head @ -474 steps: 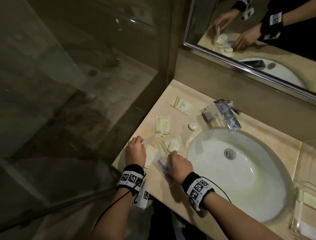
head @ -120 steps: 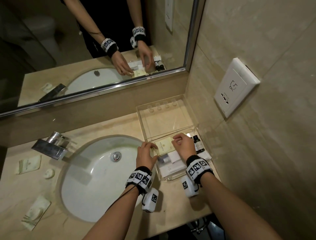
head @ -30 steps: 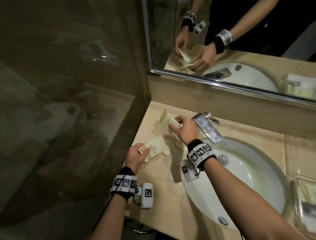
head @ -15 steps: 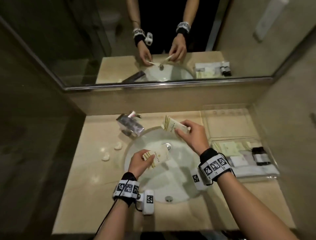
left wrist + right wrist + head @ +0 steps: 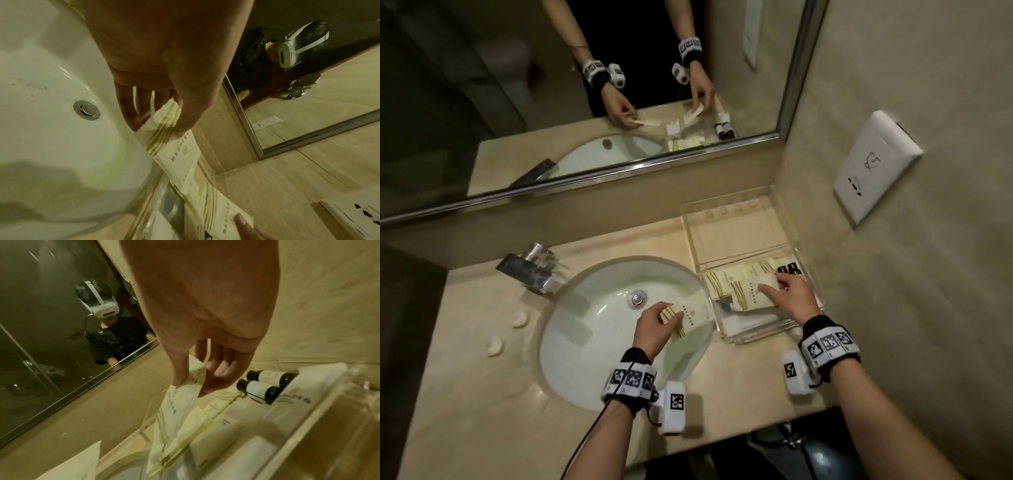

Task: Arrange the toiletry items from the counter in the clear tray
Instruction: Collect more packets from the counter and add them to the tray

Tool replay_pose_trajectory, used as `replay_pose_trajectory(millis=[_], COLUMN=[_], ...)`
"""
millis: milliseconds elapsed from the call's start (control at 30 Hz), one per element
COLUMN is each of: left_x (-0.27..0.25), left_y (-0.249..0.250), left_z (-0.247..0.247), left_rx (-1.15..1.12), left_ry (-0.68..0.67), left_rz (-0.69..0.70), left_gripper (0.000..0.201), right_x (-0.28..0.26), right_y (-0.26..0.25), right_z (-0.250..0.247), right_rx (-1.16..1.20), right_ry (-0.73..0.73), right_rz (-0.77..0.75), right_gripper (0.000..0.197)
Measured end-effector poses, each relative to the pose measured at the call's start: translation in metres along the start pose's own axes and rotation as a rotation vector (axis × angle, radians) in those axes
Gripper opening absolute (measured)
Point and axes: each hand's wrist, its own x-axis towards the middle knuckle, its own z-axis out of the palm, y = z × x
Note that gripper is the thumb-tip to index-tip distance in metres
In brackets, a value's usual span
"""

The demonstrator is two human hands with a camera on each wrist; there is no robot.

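Observation:
The clear tray (image 5: pixel 758 337) stands on the counter right of the sink, its lid (image 5: pixel 736 229) raised at the back. Inside lie several cream sachets and two dark bottles (image 5: pixel 787 269), also seen in the right wrist view (image 5: pixel 259 386). My right hand (image 5: pixel 774 287) pinches a gold-striped sachet (image 5: pixel 751 291) by one end, its lower end down among the tray's contents (image 5: pixel 180 404). My left hand (image 5: pixel 667 317) pinches another striped sachet (image 5: pixel 690 318) between thumb and fingers (image 5: pixel 174 146) over the sink's right side, just left of the tray wall.
The white sink basin (image 5: pixel 592 342) fills the counter's middle, with a chrome faucet (image 5: pixel 530 270) behind it. Two small white round items (image 5: pixel 520 318) lie on the counter at the left. A wall socket (image 5: pixel 873 171) and the mirror (image 5: pixel 585 102) border the tray's corner.
Both hands have carried their sachets to the right. The right one has gone from above the sink into the tray; the left one has reached the sink's right edge.

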Motion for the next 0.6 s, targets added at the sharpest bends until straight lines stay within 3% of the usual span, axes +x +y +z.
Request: replay_pose_trajectory(millis=[167, 300, 600], left_x=[0.001, 0.003, 0.011], left_y=[0.0, -0.001, -0.009], left_z=[0.005, 0.0, -0.008], left_rx=[0.03, 0.037, 0.015], left_ry=[0.023, 0.021, -0.014], left_rz=[0.008, 0.011, -0.001], left_gripper=[0.026, 0.023, 0.019], right_x=[0.001, -0.001, -0.013], right_y=[0.012, 0.009, 0.011], right_z=[0.013, 0.03, 0.048], right_rx=[-0.149, -0.083, -0.139], right_ry=[-0.059, -0.096, 0.057], right_rz=[0.037, 0.096, 0.133], right_gripper=[0.045, 0.03, 0.033])
